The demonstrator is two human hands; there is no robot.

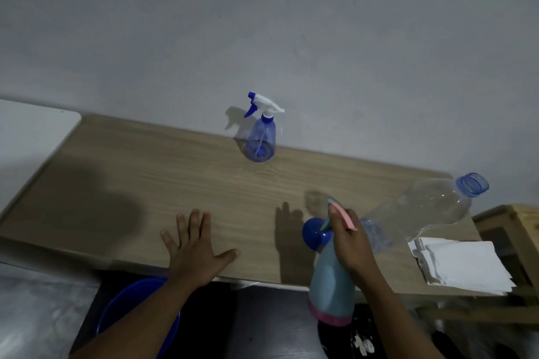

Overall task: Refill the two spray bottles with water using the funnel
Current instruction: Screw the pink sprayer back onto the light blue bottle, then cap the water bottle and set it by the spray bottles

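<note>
Light-blue spray bottle [329, 285] nearest, my right hand [353, 245] gripping its pink trigger head; left hand [195, 253] flat, released on table [145, 169]; step looks like opening it, next: unscrew head

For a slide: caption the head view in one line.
Right hand grips the pale blue spray bottle by its pink head; left hand rests flat on the wooden table.

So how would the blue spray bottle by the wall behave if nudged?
The blue spray bottle looks nearly empty through its see-through walls, so it is probably light. With the trigger head up top, it may tip rather than slide if pushed high.
</note>
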